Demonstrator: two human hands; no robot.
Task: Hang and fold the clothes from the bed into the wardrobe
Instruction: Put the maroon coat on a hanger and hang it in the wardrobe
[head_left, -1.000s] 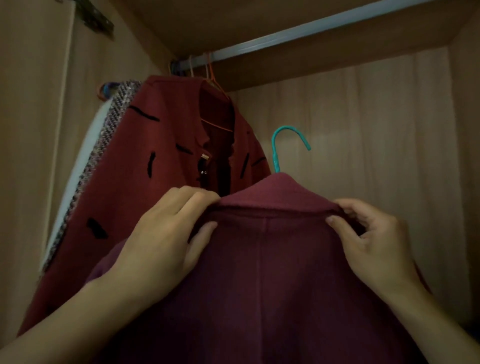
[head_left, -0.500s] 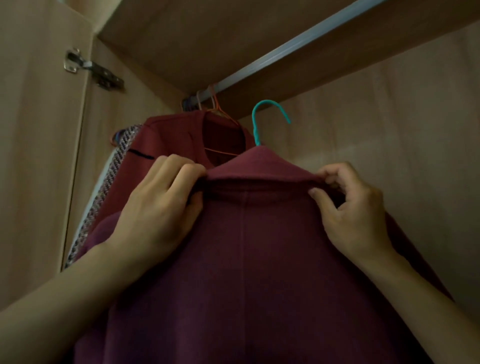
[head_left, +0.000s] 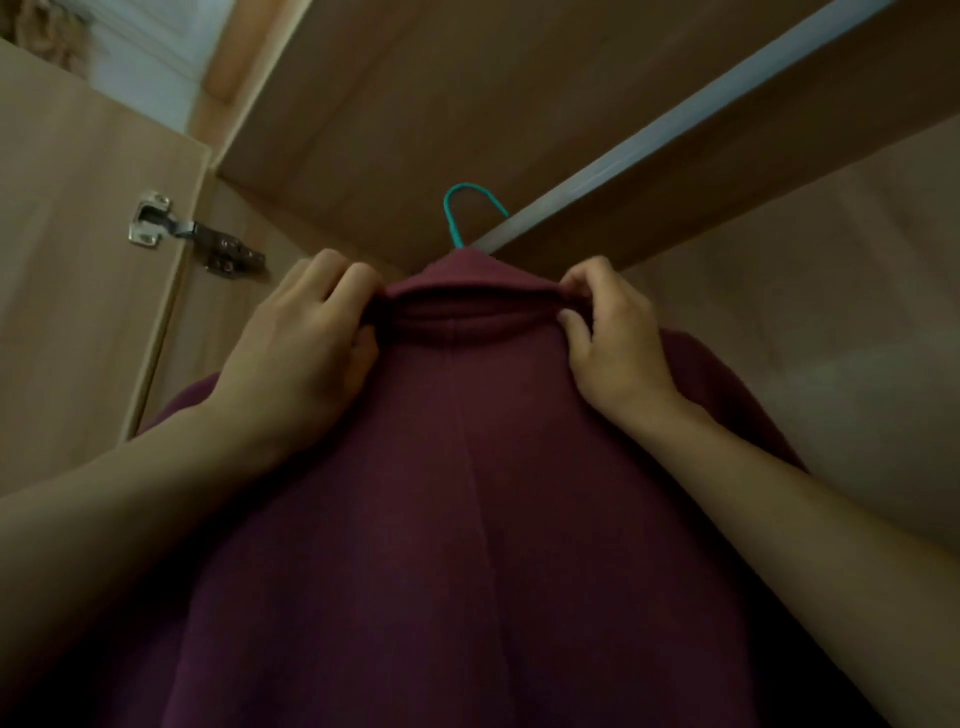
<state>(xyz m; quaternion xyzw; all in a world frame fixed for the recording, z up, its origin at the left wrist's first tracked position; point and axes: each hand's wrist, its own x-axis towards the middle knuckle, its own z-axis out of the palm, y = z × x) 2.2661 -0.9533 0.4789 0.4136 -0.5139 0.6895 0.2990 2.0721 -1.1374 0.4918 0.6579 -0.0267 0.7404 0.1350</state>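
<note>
Fingers of left hand (head_left: 301, 343) and right hand (head_left: 613, 338) pinch maroon coat (head_left: 467, 493) collar ends.

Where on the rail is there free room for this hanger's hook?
The rail shows bare from the teal hook up to the right. Its left end is hidden behind the maroon coat, gripped at the collar by the left hand and right hand.

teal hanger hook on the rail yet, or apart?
Cannot tell. In the head view the hook sits beside the rail's near end, with no plain contact or gap.
</note>
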